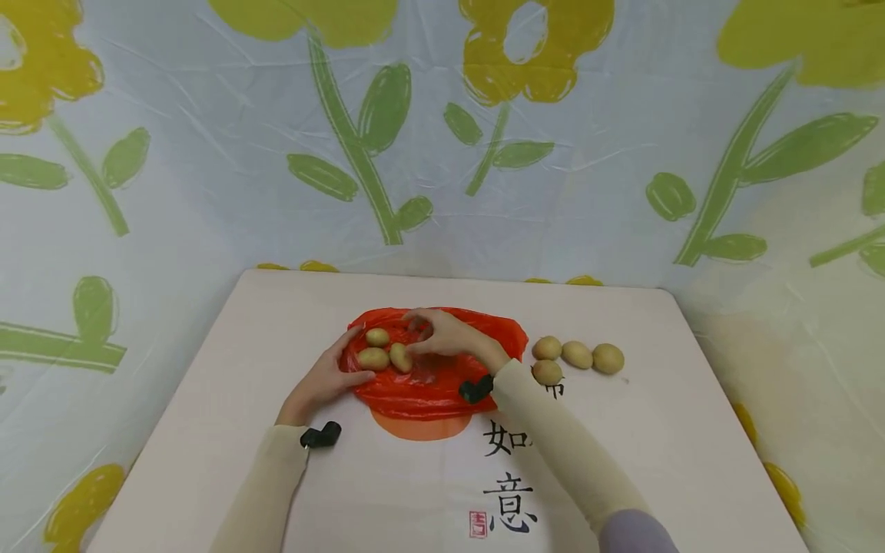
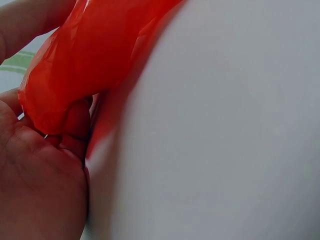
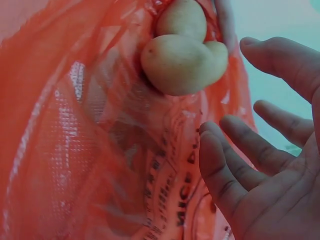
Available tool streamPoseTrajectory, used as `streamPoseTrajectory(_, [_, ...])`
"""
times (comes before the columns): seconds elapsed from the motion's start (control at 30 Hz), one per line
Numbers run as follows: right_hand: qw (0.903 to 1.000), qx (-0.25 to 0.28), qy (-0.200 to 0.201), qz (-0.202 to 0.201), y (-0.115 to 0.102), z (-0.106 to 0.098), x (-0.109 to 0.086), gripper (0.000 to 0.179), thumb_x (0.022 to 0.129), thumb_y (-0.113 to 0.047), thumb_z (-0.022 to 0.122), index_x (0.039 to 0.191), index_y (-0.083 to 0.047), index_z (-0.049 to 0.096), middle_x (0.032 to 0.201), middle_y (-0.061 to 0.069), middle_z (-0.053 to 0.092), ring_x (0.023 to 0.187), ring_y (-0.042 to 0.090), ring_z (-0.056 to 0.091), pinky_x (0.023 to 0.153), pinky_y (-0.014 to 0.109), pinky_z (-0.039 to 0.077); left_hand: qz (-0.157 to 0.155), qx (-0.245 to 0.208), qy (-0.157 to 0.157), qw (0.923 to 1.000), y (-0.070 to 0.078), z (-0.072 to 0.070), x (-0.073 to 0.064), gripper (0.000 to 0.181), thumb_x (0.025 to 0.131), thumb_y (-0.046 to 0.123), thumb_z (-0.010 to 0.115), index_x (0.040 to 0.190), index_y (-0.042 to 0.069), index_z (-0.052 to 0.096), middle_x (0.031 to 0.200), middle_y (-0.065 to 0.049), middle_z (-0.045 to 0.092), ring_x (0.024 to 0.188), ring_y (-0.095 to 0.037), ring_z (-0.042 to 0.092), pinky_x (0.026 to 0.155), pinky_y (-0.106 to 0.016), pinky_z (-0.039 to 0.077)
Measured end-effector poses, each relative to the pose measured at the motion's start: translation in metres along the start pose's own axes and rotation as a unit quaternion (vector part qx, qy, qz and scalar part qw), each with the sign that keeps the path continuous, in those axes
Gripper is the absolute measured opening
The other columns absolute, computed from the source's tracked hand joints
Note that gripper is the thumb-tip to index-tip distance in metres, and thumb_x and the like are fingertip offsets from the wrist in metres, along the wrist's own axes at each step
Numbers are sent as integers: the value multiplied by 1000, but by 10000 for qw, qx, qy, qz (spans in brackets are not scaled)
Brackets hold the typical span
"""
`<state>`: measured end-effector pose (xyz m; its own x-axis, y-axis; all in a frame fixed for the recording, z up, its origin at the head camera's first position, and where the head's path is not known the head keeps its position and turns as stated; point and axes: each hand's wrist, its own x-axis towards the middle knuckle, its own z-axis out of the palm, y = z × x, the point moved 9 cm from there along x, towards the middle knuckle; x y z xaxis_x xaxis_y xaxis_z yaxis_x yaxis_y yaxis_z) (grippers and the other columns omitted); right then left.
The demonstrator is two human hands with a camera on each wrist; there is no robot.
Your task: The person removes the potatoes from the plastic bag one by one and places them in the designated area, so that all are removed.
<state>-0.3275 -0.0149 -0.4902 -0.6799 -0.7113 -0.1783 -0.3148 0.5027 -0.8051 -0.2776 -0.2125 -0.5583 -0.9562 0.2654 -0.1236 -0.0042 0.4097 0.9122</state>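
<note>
A red plastic bag [image 1: 429, 403] lies spread on the table, with three potatoes [image 1: 373, 359] at its left end. My left hand [image 1: 322, 382] holds that end of the bag; in the left wrist view its fingers curl against the red plastic [image 2: 95, 55] and the palm faces up. Over the bag's middle is my right hand [image 1: 448, 335], just right of the potatoes. The right wrist view shows its fingers spread and apart from the nearest potato [image 3: 175, 65], holding nothing. Dark printing marks the bag [image 3: 187, 185] there.
Several more potatoes [image 1: 577, 354] sit in a cluster on the table [image 1: 622, 445] to the right of the bag. Black characters [image 1: 510, 503] and an orange disc [image 1: 422, 428] are printed on the table's cover. Flowered cloth [image 1: 553, 192] hangs behind the table.
</note>
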Motion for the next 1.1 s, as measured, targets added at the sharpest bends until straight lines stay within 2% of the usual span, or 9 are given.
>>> streamPoseTrajectory(0.17, [9997, -24, -117, 201, 7, 9, 4, 62, 93, -31, 77, 147, -10, 53, 133, 9, 62, 111, 24, 62, 96, 36, 57, 59, 72, 45, 9999, 0, 1, 1, 98, 86, 34, 83, 164, 22, 25, 169, -11, 27, 154, -39, 25, 122, -67, 24])
streamPoseTrajectory(0.37, [9989, -349, -207, 234, 9, 16, 7, 58, 93, -35, 76, 143, -13, 57, 133, 5, 65, 119, 20, 61, 103, 37, 54, -50, 123, 80, 9999, 0, 0, -3, 100, 86, 36, 84, 165, 23, 24, 170, -10, 24, 156, -37, 21, 124, -66, 19])
streamPoseTrajectory(0.83, [9979, -420, -304, 397, 14, 25, 13, 50, 92, -39, 77, 135, -18, 64, 121, -2, 67, 108, 16, 60, 97, 34, 55, -118, -81, 43, 9999, 1, 1, -3, 100, 86, 33, 83, 165, 21, 22, 169, -11, 26, 154, -37, 26, 123, -66, 23])
streamPoseTrajectory(1.1, [9978, -454, -364, 320, 10, 27, 12, 43, 93, -32, 76, 132, -18, 66, 122, -2, 67, 108, 16, 60, 96, 33, 55, -138, -67, 53, 9999, 2, 1, -3, 99, 86, 32, 83, 164, 23, 24, 169, -11, 26, 153, -38, 26, 123, -67, 23])
